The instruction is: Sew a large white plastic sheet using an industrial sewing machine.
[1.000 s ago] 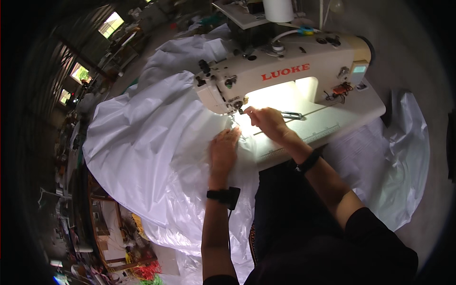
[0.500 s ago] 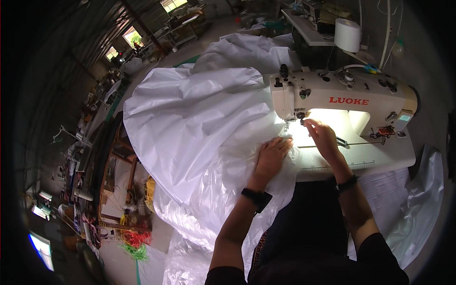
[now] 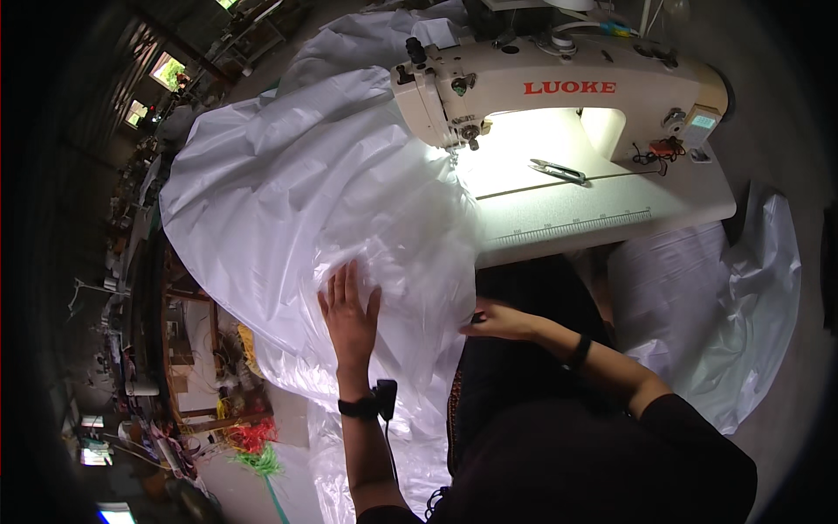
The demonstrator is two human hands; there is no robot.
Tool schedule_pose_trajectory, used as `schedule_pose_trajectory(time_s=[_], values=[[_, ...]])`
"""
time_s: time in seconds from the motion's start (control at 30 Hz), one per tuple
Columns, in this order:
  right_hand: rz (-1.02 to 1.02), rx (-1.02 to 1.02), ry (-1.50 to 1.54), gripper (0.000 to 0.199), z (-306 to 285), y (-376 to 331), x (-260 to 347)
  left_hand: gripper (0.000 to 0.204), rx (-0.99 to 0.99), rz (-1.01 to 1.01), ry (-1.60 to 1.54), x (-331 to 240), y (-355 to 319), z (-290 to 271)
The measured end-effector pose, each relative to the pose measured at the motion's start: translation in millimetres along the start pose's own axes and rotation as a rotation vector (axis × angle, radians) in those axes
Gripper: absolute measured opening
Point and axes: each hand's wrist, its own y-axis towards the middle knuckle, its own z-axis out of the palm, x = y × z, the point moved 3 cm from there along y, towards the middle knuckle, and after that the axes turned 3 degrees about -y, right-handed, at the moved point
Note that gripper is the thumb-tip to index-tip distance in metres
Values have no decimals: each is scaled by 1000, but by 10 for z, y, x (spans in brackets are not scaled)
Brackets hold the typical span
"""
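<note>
I see R hand (image 3: 495, 320), 4 o'clock, fingers curled, grip can't tell; L hand (image 3: 352, 319), 8 o'clock, spread flat on big crinkly white plastic-like sheet (image 3: 262, 210), 10 o'clock. Both just pulled back from cream metal sewing machine (image 3: 567, 70), 1 o'clock, so feeding looks paused. Containers: can't make any out.

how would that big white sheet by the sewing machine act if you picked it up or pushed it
The white sheet is probably floppy, as it lies in loose folds and wrinkles. Its glossy highlights suggest it may be somewhat slippery. Pushed by the left hand spread on it, it would likely crumple rather than slide in one piece.
</note>
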Motion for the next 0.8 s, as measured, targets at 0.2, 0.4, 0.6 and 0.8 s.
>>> schedule_pose_trajectory(time_s=[0.2,0.4,0.6,0.8], values=[[-4,340,107,30,228,-567,353,58,147,-69,-150,482,15,252],[275,45,403,28,-131,-1241,-357,57,203,-46,-148,405,-58,132],[193,95,353,29,23,-1114,38,16,335,-77,-1027,-834,-986,-78],[82,199,-27,28,-2,-1139,399,21,231,-36,-637,-367,-1114,48]])
